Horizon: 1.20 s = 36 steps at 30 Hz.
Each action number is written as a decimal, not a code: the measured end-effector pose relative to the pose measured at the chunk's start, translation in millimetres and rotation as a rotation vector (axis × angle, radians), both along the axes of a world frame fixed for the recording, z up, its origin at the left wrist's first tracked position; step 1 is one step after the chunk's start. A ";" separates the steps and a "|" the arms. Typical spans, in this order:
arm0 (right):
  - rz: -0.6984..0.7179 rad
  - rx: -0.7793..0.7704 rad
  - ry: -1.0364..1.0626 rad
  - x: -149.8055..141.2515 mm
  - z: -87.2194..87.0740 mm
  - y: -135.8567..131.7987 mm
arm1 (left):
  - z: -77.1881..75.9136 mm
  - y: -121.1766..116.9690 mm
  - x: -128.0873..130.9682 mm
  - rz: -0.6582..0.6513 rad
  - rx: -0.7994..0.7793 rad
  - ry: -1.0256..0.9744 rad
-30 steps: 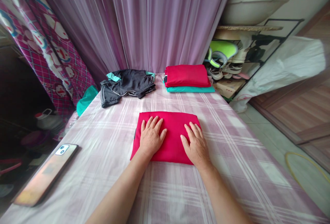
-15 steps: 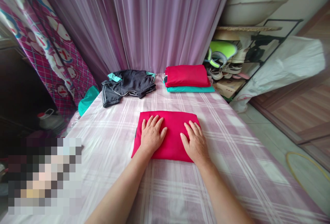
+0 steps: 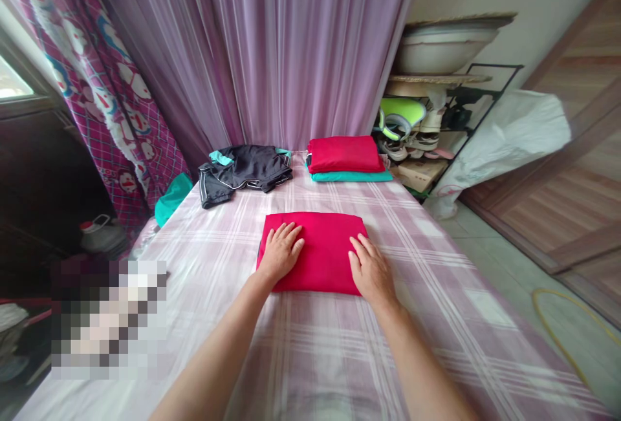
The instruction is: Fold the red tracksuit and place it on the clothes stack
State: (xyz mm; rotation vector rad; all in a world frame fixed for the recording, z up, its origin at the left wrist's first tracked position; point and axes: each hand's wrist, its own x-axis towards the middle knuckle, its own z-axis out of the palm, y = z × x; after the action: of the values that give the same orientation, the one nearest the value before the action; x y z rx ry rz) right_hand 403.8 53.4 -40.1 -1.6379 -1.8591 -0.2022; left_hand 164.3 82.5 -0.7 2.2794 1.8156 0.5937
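Observation:
A folded red garment (image 3: 326,256) lies flat in front of me on a table with a plaid cloth (image 3: 310,356). My left hand (image 3: 280,256) rests open on its left part, fingers apart. On the opposite side my right hand (image 3: 372,271) lies open, its fingers over the garment's right edge. Farther back on the right is a stack made of a folded red garment (image 3: 345,153) on top of a teal one (image 3: 352,176). Dark shorts or a similar dark garment (image 3: 247,165) with white piping and teal patches lie loosely at the back left.
Purple curtains (image 3: 272,46) hang behind the table. To the right stand a rack with shoes (image 3: 422,141), a large basin (image 3: 441,49) and a white plastic bag (image 3: 514,136). A teal cloth (image 3: 173,200) hangs at the left edge. A pixelated patch covers the near left.
The camera view has shifted a little. My right hand has slid outward to the garment's right edge, and my left hand has moved slightly left. Both stay flat on it.

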 end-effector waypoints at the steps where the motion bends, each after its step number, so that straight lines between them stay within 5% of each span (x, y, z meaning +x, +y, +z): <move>1: -0.010 -0.009 0.004 5.2 -0.6 -3.6 | -3.0 -1.6 -7.8 -0.019 0.016 -0.033; 4: -0.059 -0.076 0.004 18.8 -0.3 -16.4 | -13.0 -11.7 -31.8 -0.020 0.110 -0.142; 8: -0.169 -0.246 -0.059 25.1 9.7 -33.0 | -17.8 -31.7 -52.2 0.161 0.127 -0.174; 14: -0.239 -0.536 -0.030 21.2 32.4 -43.0 | -0.2 -50.5 -52.7 0.423 -0.037 0.120; 21: -0.191 -0.796 0.119 24.6 45.5 -34.6 | 10.8 -46.4 -48.8 0.461 -0.168 0.183; 28: -0.206 -0.854 0.079 21.2 46.7 -30.6 | 11.4 -53.9 -39.1 0.457 -0.137 0.158; 36: -0.202 -0.793 0.125 21.6 41.9 -31.3 | 26.9 -63.1 -47.7 0.468 -0.377 0.151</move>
State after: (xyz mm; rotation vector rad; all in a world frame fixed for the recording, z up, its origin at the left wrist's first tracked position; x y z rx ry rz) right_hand 425.4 22.1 1.8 -2.2875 -1.7759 0.6203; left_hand 116.6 19.4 26.3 1.7032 2.3196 0.1134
